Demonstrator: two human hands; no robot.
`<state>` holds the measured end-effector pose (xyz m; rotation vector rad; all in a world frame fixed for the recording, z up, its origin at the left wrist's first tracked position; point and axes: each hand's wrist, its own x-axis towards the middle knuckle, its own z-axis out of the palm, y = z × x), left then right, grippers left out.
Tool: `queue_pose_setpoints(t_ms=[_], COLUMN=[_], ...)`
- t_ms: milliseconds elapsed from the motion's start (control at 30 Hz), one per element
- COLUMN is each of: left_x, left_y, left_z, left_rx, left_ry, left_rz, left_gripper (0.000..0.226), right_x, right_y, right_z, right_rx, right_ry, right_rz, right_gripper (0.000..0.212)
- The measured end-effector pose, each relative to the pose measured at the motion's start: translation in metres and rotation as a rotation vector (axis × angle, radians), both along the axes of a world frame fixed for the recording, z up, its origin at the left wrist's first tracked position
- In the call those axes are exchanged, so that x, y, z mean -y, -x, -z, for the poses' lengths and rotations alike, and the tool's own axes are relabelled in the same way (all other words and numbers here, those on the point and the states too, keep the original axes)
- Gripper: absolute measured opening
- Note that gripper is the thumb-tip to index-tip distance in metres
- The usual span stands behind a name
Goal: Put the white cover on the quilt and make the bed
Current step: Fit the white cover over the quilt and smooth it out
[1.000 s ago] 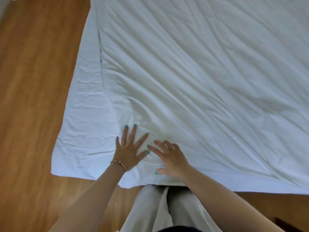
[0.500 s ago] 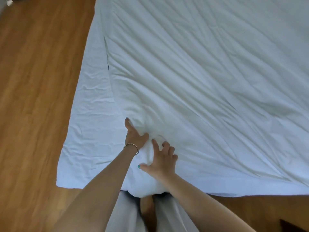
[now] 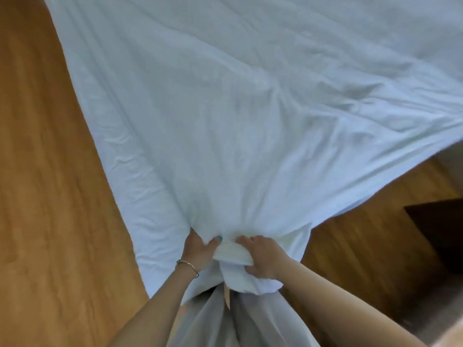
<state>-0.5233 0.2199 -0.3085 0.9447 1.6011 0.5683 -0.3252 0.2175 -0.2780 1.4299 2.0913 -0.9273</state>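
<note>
The white cover (image 3: 225, 108) with the quilt inside spreads over the wooden floor and fills most of the head view. Its near end is bunched into a thick wad (image 3: 235, 254) and lifted off the floor, so the cloth rises toward me in a cone. My left hand (image 3: 198, 249), with a thin bracelet at the wrist, grips the left side of the wad. My right hand (image 3: 263, 256) grips the right side, fingers curled under the cloth. The cover's right edge (image 3: 375, 176) hangs in the air above the floor.
Wooden floor (image 3: 50, 196) lies to the left and at lower right. A dark piece of furniture (image 3: 438, 234) stands on the right. My legs in light trousers (image 3: 225, 321) are below the wad.
My hands went from lying flat on the cover to gathering its near edge, and now they grip it bunched and lifted. The right side of the cover has risen off the floor.
</note>
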Motion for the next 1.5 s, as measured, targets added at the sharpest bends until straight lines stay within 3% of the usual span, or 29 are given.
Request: queue_pose_setpoints(t_ms=[133, 267, 333, 367, 400, 467, 533, 600, 667, 767, 833, 900, 967, 1033, 1100, 1200, 1367, 1500], left_x=[0.030, 0.015, 0.000, -0.005, -0.010, -0.017, -0.028, -0.043, -0.057, -0.081, -0.097, -0.106, -0.113, -0.125, -0.130, -0.114, -0.076, -0.049], left_y=[0.059, 0.084, 0.075, 0.071, 0.070, 0.075, 0.093, 0.112, 0.129, 0.142, 0.140, 0.134, 0.131, 0.129, 0.128, 0.139, 0.200, 0.238], left_z=[0.010, 0.010, 0.000, -0.006, -0.010, -0.008, 0.001, 0.004, 0.011, 0.020, 0.023, 0.024, 0.026, 0.027, 0.019, 0.000, -0.006, 0.006], left_rx=[-0.065, -0.163, -0.431, -0.624, -0.736, -0.728, -0.752, -0.889, -1.016, -1.023, -1.038, -1.092, -1.148, -1.058, -0.928, -0.799, -0.850, -0.873], left_ry=[0.054, 0.138, 0.158, 0.038, -0.217, -0.756, -0.927, -0.830, -0.716, -0.820, -0.872, -0.842, -0.917, -0.909, -0.809, -0.661, -0.612, -0.413], left_rz=[0.012, 0.012, 0.023, 0.080, 0.184, 0.542, 0.925, 1.247, 1.473, 1.392, 1.371, 1.419, 1.443, 1.464, 1.544, 1.652, 1.737, 1.864], left_gripper=[0.055, 0.084, 0.101, 0.102, 0.097, 0.089, 0.103, 0.118, 0.122, 0.117, 0.104, 0.090, 0.059, 0.037, 0.037, 0.043, 0.023, 0.041], right_x=[0.024, 0.014, 0.017, 0.026, 0.037, 0.060, 0.080, 0.088, 0.083, 0.074, 0.069, 0.061, 0.051, 0.047, 0.052, 0.068, 0.102, 0.118], right_y=[0.045, 0.073, 0.072, 0.070, 0.069, 0.072, 0.084, 0.101, 0.121, 0.149, 0.159, 0.157, 0.150, 0.144, 0.145, 0.152, 0.207, 0.239], right_z=[0.007, 0.014, 0.016, 0.017, 0.017, 0.016, 0.014, 0.014, 0.016, 0.028, 0.037, 0.040, 0.040, 0.036, 0.031, 0.024, 0.034, 0.048], right_rx=[-0.101, -0.136, -0.047, 0.046, 0.106, 0.125, 0.100, 0.055, 0.074, 0.246, 0.342, 0.400, 0.396, 0.322, 0.291, 0.336, 0.296, 0.250], right_ry=[0.024, -0.033, -0.147, -0.182, -0.221, -0.317, -0.439, -0.525, -0.461, -0.331, -0.363, -0.398, -0.454, -0.439, -0.348, -0.250, -0.175, -0.028], right_rz=[-0.043, -0.002, -0.004, 0.040, 0.127, 0.254, 0.233, 0.254, 0.398, 0.523, 0.603, 0.690, 0.720, 0.717, 0.704, 0.680, 0.630, 0.576], right_gripper=[0.057, 0.053, 0.074, 0.089, 0.100, 0.106, 0.095, 0.086, 0.094, 0.125, 0.133, 0.122, 0.095, 0.072, 0.056, 0.055, 0.058, 0.061])
